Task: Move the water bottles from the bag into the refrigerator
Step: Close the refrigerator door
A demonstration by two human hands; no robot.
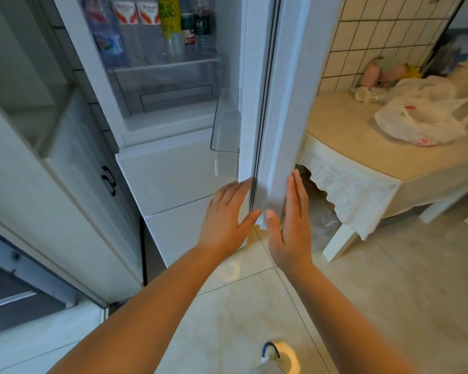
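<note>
The white refrigerator (pixel 168 168) stands open, its door (pixel 278 103) seen edge-on in the middle of the view. Several water and drink bottles (pixel 152 31) stand on a glass shelf inside. My left hand (pixel 227 220) lies flat against the inner side of the door's lower edge, fingers spread. My right hand (pixel 289 225) rests flat on the outer side of the same edge. Neither hand holds anything. A white plastic bag (pixel 427 117) lies slumped on the table (pixel 349 130) at the right; its contents are hidden.
A clear door bin (pixel 224 122) hangs on the door's inner side. A white cabinet with a black handle (pixel 109 180) stands left of the fridge. The table has a lace cloth edge (pixel 346 195) and small items at the tiled wall. My shoe (pixel 272 352) is on the tile floor.
</note>
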